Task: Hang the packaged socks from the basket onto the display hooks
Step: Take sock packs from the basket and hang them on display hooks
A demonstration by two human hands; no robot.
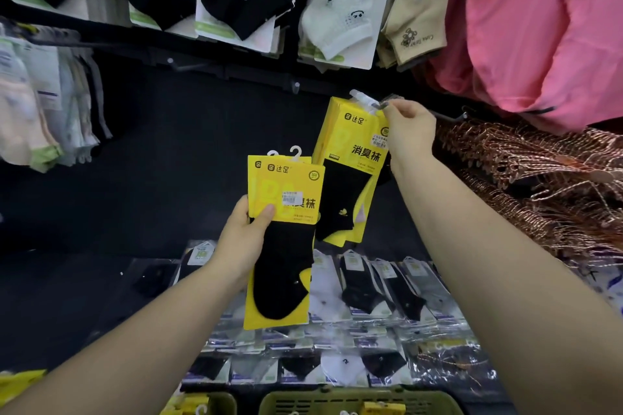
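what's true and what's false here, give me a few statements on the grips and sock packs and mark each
1. The left grip holds a yellow pack. True.
2. The right grip is empty. False: it pinches the top of a second pack at a hook.
3. The socks in both packs are white. False: they are black.
4. A green basket shows at the bottom edge of the view. True.
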